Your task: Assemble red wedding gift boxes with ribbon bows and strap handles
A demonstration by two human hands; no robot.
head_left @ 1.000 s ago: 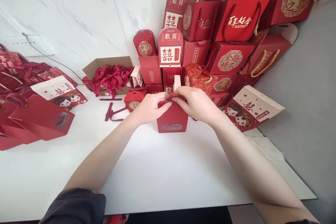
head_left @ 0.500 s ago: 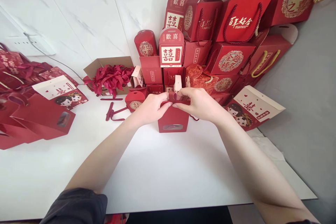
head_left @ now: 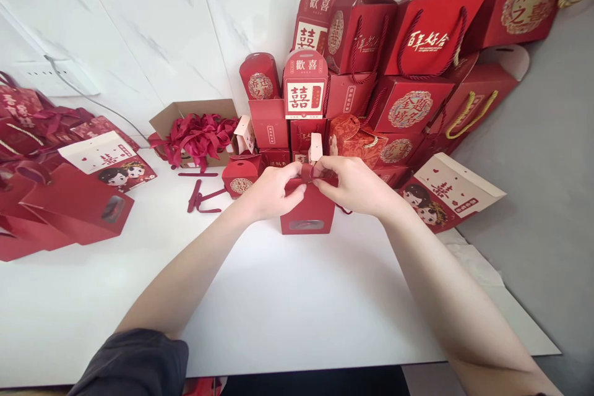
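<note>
A red gift box [head_left: 307,213] with a small oval window stands upright on the white table in front of me. At its top edge is a dark red ribbon [head_left: 307,172], looped between my hands. My left hand [head_left: 277,190] pinches the ribbon's left side, thumb and fingers bent close to it. From the other side my right hand [head_left: 346,182] grips the ribbon with curled fingers. The fingertips partly hide the ribbon and the box's upper edge.
Behind, red boxes [head_left: 305,83] are stacked against the tiled wall. An open carton [head_left: 162,114] of red ribbons stands back left, with loose ribbon strips [head_left: 197,196] before it. More red boxes [head_left: 74,207] are at left; a cartoon-printed box [head_left: 448,195] leans at right.
My left thumb has lifted slightly away from the right one, and the ribbon between my hands shows more. The box stays in place.
</note>
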